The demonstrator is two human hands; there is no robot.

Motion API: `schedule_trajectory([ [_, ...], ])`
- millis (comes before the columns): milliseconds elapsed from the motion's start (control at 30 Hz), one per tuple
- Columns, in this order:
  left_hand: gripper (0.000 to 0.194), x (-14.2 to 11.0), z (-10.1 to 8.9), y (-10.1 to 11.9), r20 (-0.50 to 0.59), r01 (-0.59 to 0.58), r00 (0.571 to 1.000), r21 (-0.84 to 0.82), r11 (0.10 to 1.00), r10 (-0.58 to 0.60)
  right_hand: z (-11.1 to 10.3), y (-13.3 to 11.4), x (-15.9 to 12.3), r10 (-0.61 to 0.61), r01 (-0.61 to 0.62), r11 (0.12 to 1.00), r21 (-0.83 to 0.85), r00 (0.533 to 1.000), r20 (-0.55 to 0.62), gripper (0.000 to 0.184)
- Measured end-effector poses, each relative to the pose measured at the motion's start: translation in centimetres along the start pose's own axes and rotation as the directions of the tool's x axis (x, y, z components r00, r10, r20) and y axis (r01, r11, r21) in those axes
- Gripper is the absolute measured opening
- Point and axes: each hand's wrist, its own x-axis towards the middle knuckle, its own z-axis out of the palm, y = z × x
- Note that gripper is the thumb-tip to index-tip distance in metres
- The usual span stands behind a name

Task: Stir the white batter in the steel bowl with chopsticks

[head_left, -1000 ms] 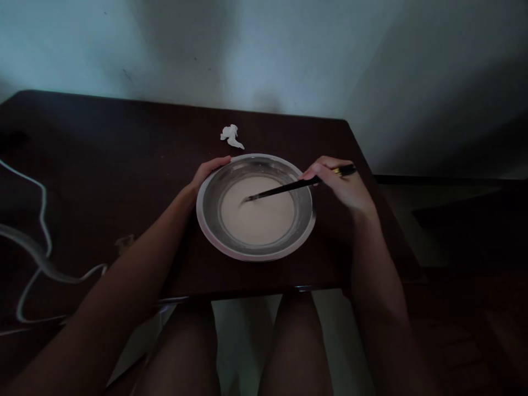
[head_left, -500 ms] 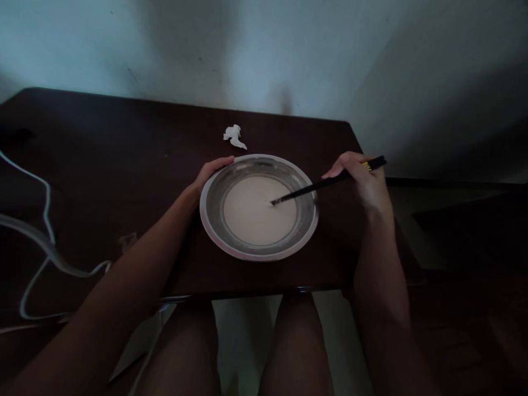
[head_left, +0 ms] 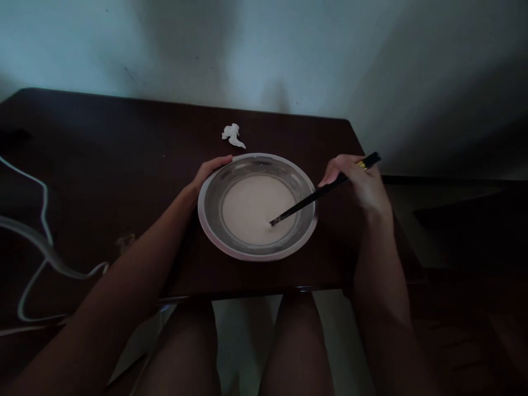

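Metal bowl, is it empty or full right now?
Neither: the metal bowl is partly filled. Pale liquid covers its bottom, its sides show above, and black chopsticks dip in.

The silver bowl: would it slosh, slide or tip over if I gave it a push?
The bowl would probably slosh, because a pale, runny-looking mixture covers its bottom. It probably wouldn't tip easily, since it looks wide and low, with the left hand at its rim. It might slide, as the table looks smooth and a bit shiny.
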Motion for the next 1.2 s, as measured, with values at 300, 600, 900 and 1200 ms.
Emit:
schedule_trajectory([
  [300,0.028,0.4,-0.2,-0.2,-0.016,0.005,1.000,-0.002,1.000,-0.005,-0.1,-0.2,0.0,-0.036,0.032,0.999,-0.037,0.995,-0.094,0.042],
  [600,0.030,0.0,0.1,0.0,-0.004,-0.034,0.999,0.044,0.998,0.034,0.7,0.0,0.3,-0.011,0.017,0.995,-0.098,0.998,0.061,0.039],
  [900,0.032,0.0,0.1,0.0,-0.007,-0.023,1.000,0.031,0.999,0.023,1.0,-0.2,0.2,-0.003,0.014,0.998,-0.061,0.986,0.166,0.043],
  [1200,0.031,0.3,-0.2,-0.2,0.008,-0.006,1.000,-0.005,1.000,0.006,0.2,-0.1,-0.1,-0.017,0.018,0.999,-0.034,0.999,0.043,0.043],
])
